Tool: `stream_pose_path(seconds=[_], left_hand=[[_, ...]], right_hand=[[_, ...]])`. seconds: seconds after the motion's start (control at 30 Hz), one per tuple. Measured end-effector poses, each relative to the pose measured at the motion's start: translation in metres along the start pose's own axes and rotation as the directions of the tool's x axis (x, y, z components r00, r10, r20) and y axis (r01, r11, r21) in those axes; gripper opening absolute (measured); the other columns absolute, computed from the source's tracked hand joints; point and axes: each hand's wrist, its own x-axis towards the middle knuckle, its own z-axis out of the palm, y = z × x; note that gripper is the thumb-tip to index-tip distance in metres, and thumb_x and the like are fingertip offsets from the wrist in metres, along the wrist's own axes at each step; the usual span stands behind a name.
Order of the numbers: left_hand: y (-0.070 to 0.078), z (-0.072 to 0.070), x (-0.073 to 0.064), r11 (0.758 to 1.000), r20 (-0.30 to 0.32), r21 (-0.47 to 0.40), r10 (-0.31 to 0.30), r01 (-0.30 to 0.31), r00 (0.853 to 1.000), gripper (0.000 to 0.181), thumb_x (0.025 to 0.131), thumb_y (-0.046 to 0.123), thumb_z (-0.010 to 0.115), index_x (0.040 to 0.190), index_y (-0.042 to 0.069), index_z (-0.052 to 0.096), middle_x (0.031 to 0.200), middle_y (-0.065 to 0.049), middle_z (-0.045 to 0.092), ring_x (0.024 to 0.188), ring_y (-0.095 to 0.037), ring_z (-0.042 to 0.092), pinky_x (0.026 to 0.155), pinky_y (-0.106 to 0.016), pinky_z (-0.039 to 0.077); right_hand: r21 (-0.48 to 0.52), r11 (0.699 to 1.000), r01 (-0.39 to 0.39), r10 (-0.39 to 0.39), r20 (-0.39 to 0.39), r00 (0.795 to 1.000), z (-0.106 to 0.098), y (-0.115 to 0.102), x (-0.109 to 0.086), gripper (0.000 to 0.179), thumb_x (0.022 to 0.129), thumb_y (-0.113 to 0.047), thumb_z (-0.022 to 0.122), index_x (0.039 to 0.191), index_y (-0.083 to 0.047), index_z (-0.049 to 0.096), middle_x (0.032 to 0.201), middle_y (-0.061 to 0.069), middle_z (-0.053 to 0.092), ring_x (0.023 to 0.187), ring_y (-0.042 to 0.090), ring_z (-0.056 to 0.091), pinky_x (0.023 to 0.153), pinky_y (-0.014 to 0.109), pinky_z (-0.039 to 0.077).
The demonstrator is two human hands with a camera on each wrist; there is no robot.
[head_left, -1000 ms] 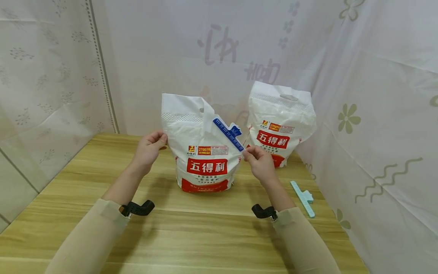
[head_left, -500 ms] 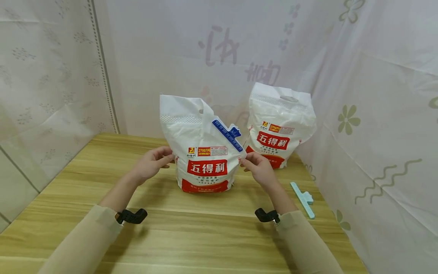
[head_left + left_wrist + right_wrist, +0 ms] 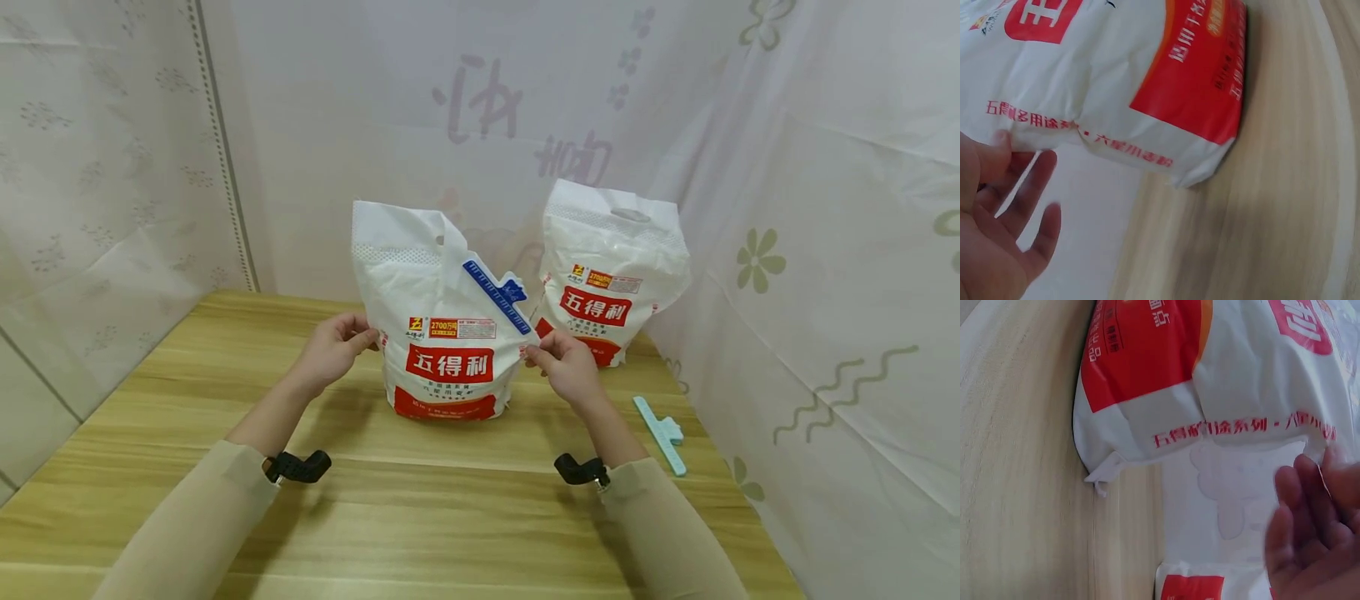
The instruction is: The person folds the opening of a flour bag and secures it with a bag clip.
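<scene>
In the head view a white flour bag [image 3: 450, 333] with red labels stands upright on the table. Its top right corner is folded down, and a blue bag clip [image 3: 497, 297] lies slantwise along that slope. My left hand [image 3: 335, 352] pinches the bag's left side edge at mid-height. On the opposite side my right hand [image 3: 567, 367] pinches the right edge, just below the clip's lower end. The left wrist view shows the left thumb [image 3: 999, 150] against the bag's front, with fingers behind the edge. Likewise, the right thumb [image 3: 1334, 464] presses the edge in the right wrist view.
Behind and to the right stands a second flour bag [image 3: 611, 267], with no clip on it. A light teal bag clip [image 3: 660, 435] lies on the wooden table [image 3: 420, 517] near its right edge. Patterned cloth [image 3: 360, 100] hangs behind the table and along the sides.
My left hand has slid down the bag's left edge from its upper part. My right hand has shifted slightly down from the blue clip's end to the bag's edge. The bag has barely moved.
</scene>
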Motion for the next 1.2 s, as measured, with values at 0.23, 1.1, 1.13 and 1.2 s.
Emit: stream_pose_path(seconds=[0.23,1.1,1.13,1.2], left_hand=[[-0.007,-0.003,-0.002,0.999,0.125,-0.027,-0.019,0.023,0.992,0.035,0.115,0.022,0.058,0.140,-0.003,0.062,0.136,-0.023,0.070,0.127,-0.041,0.070,0.093,-0.031,0.057],[-0.011,0.003,-0.004,0.996,0.067,0.081,0.029,-0.034,0.997,0.030,0.112,0.018,0.062,0.136,0.000,0.063,0.130,-0.022,0.071,0.120,-0.043,0.073,0.092,-0.043,0.061],[-0.012,0.002,-0.004,0.999,0.091,0.029,0.024,-0.027,0.996,0.037,0.111,0.018,0.064,0.143,-0.001,0.059,0.138,-0.024,0.068,0.126,-0.043,0.070,0.097,-0.045,0.062],[-0.014,-0.001,-0.005,0.997,0.142,-0.072,0.010,0.000,0.990,0.053,0.110,0.018,0.066,0.156,0.000,0.048,0.152,-0.027,0.058,0.139,-0.045,0.062,0.106,-0.051,0.061]], right_hand=[[0.170,0.985,-0.024,-0.001,0.148,0.989,-0.002,0.014,0.002,0.026,0.110,-0.021,0.068,0.125,0.000,0.069,0.110,-0.002,0.078,0.111,0.028,0.072,0.089,0.031,0.062],[-0.003,0.999,0.032,-0.031,0.097,0.995,0.000,0.012,-0.005,0.030,0.110,-0.023,0.068,0.130,-0.001,0.068,0.126,0.022,0.073,0.112,0.035,0.072,0.096,0.041,0.065],[0.035,0.999,0.008,-0.012,0.131,0.991,-0.002,0.013,-0.006,0.035,0.110,-0.024,0.069,0.135,-0.001,0.065,0.133,0.023,0.070,0.118,0.038,0.071,0.100,0.046,0.064],[0.081,0.996,-0.040,0.023,0.198,0.980,-0.004,0.015,-0.009,0.046,0.108,-0.027,0.070,0.146,-0.003,0.060,0.147,0.024,0.062,0.131,0.044,0.066,0.109,0.057,0.060]])
